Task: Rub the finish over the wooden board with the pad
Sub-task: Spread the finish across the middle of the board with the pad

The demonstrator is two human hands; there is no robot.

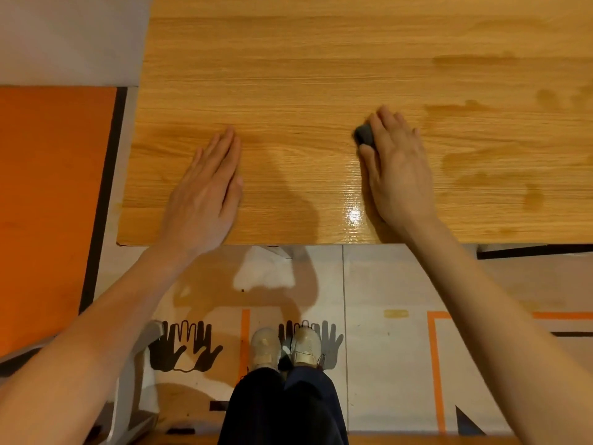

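The floor under me is pale, with orange lines and black hand shapes painted on it. A big orange panel sits off to my left. My 2 shoes stand side by side below the table edge.

The wooden board is the biggest thing in front of me. It fills the top of my view and lies flat. On the right side I see darker, wet-looking smears, and a bright shiny spot close to the near edge beside my right wrist. I think that part has finish on it. The left side and the far side look dry and dull, so I think most of the board is not rubbed yet. I judge the job is started, maybe less than half done.

My left hand lies flat on the board with straight fingers. It holds nothing and just presses down to keep the board from sliding.

My right hand is on the board too, right of the middle. Its fingers curl over the small dark pad and press it on the wood. Only a bit of the pad peeks out by my thumb.
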